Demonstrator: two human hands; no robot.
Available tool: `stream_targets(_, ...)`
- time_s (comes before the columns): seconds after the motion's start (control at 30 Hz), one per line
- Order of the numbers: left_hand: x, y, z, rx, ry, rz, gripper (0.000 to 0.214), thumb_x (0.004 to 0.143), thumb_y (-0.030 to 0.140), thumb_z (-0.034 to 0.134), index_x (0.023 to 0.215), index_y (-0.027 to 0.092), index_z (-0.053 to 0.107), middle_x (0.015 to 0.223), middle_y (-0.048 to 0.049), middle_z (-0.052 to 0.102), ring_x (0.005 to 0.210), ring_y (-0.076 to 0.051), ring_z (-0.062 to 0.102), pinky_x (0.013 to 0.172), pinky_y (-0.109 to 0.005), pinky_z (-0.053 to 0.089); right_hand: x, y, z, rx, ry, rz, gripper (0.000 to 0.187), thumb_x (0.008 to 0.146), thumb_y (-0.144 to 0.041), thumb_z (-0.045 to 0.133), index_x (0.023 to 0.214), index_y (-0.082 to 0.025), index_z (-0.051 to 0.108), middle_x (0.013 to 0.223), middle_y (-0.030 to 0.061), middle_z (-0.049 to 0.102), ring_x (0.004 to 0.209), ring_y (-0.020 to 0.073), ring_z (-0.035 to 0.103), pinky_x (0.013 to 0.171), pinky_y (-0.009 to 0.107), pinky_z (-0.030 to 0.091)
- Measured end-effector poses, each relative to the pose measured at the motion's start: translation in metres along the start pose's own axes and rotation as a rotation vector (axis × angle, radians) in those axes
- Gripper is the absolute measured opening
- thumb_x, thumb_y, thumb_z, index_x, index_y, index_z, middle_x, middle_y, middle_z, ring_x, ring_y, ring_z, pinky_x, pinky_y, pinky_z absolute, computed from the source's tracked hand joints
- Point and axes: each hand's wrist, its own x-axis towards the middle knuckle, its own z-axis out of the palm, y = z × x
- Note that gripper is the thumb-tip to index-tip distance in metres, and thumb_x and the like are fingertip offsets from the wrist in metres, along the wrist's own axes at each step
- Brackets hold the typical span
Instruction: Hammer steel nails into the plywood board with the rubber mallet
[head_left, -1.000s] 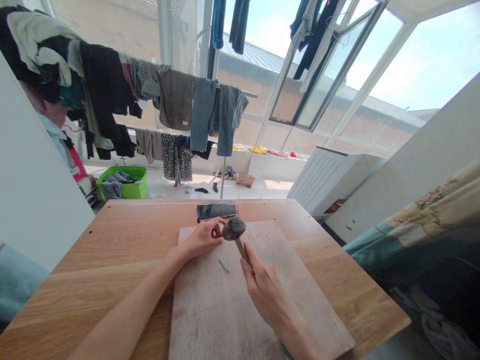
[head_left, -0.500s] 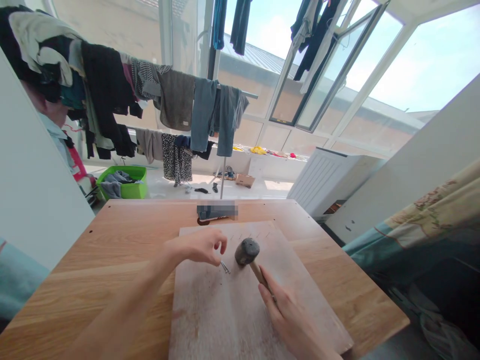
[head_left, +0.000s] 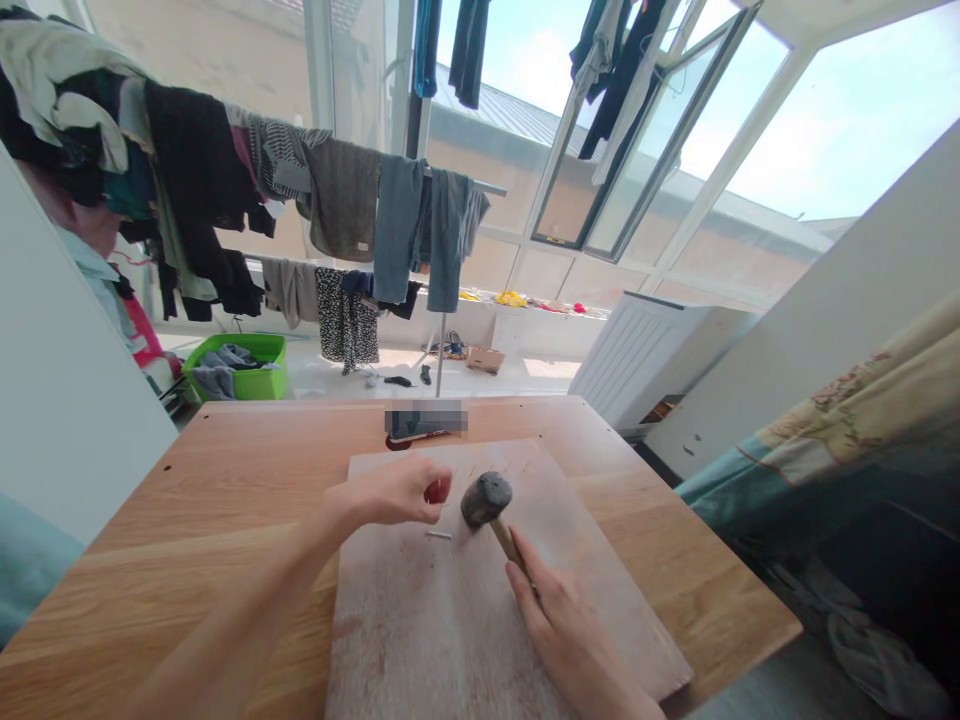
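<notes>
My right hand (head_left: 551, 600) is wrapped round the wooden handle of a mallet (head_left: 486, 499). The mallet's dark head hangs just above a worn wooden board (head_left: 420, 630). To its left, my left hand (head_left: 405, 490) is closed in a pinch over the board, with what seems to be a nail, mostly hidden, between the fingertips. A single loose nail (head_left: 439, 535) lies flat on the board just below that hand. Behind the mallet head, several thin nails (head_left: 504, 466) stick up in a row near the board's far edge.
The board lies on a wood-grain table (head_left: 247, 480). A dark, partly blurred object (head_left: 424, 422) sits behind the board. Beyond the table are a green basket (head_left: 262, 380) with cloth in it, a rack of hanging clothes (head_left: 345, 195) and a white ribbed cabinet (head_left: 626, 350). A curtain (head_left: 817, 420) hangs at right.
Two nails lay together under my left fingertips; one now lies alone, turned more sideways. My left fingers have drawn closer together and up from it. The view has shifted slightly.
</notes>
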Motion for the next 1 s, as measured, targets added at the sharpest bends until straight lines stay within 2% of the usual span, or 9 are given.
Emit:
stream_targets(0.1, 0.001, -0.021, -0.009, -0.169, 0.208, -0.028, 0.025, 0.074, 0.023, 0.060, 0.097, 0.019, 0.068, 0.072, 0.0022, 0.064, 0.068, -0.015, 0.059, 0.062, -0.023, 0.045, 0.000, 0.000, -0.001, -0.012, -0.007, 0.013, 0.056, 0.102, -0.040, 0.034, 0.150, -0.016, 0.049, 0.111, 0.0136, 0.077, 0.104, 0.0286, 0.072, 0.088, 0.038, 0.057)
stream_targets(0.17, 0.002, -0.034, -0.011, -0.204, 0.282, -0.047, 0.027, 0.077, 0.029, 0.060, 0.100, 0.019, 0.070, 0.073, 0.0008, 0.065, 0.071, -0.015, 0.060, 0.064, -0.024, 0.046, 0.001, -0.001, -0.001, -0.018, -0.010, 0.022, 0.056, 0.102, -0.040, 0.035, 0.150, -0.016, 0.049, 0.112, 0.0138, 0.077, 0.104, 0.0287, 0.072, 0.089, 0.038, 0.057)
stream_targets(0.27, 0.003, -0.045, -0.009, -0.207, 0.280, -0.065, 0.024, 0.078, 0.034, 0.061, 0.092, 0.018, 0.073, 0.075, -0.0012, 0.067, 0.073, -0.016, 0.061, 0.066, -0.025, 0.046, 0.001, -0.004, -0.003, -0.014, -0.024, 0.026, 0.056, 0.102, -0.039, 0.034, 0.150, -0.015, 0.050, 0.107, 0.0133, 0.078, 0.098, 0.0285, 0.073, 0.087, 0.038, 0.057)
stream_targets(0.4, 0.004, -0.048, -0.003, -0.198, 0.304, -0.052, 0.019, 0.076, 0.033, 0.062, 0.083, 0.017, 0.071, 0.076, -0.0017, 0.069, 0.072, -0.015, 0.060, 0.068, -0.025, 0.045, 0.000, -0.007, -0.004, -0.008, -0.029, 0.026, 0.057, 0.103, -0.040, 0.031, 0.151, -0.013, 0.048, 0.106, 0.0142, 0.078, 0.097, 0.0286, 0.073, 0.087, 0.038, 0.056)
stream_targets(0.57, 0.006, -0.049, -0.001, -0.213, 0.299, -0.009, 0.015, 0.072, 0.026, 0.059, 0.079, 0.017, 0.070, 0.078, -0.0011, 0.070, 0.071, -0.014, 0.059, 0.068, -0.024, 0.046, -0.001, 0.003, 0.001, -0.010, -0.011, 0.027, 0.058, 0.102, -0.042, 0.033, 0.152, -0.015, 0.046, 0.111, 0.0147, 0.077, 0.101, 0.0293, 0.072, 0.088, 0.040, 0.057)
stream_targets(0.73, 0.005, -0.054, 0.001, -0.231, 0.278, -0.029, 0.017, 0.069, 0.021, 0.059, 0.078, 0.017, 0.072, 0.072, 0.0008, 0.066, 0.067, -0.013, 0.056, 0.064, -0.023, 0.045, 0.000, 0.009, 0.005, -0.004, 0.013, 0.003, 0.056, 0.102, -0.042, 0.035, 0.151, -0.018, 0.049, 0.105, 0.0121, 0.078, 0.095, 0.0274, 0.073, 0.085, 0.037, 0.057)
stream_targets(1.0, 0.001, -0.066, 0.013, -0.242, 0.398, 0.024, 0.017, 0.076, 0.032, 0.068, 0.081, 0.017, 0.075, 0.078, -0.0017, 0.072, 0.070, -0.014, 0.058, 0.066, -0.024, 0.046, 0.000, 0.004, 0.002, 0.004, -0.006, 0.001, 0.056, 0.102, -0.041, 0.033, 0.151, -0.017, 0.049, 0.103, 0.0120, 0.079, 0.093, 0.0273, 0.074, 0.080, 0.035, 0.057)
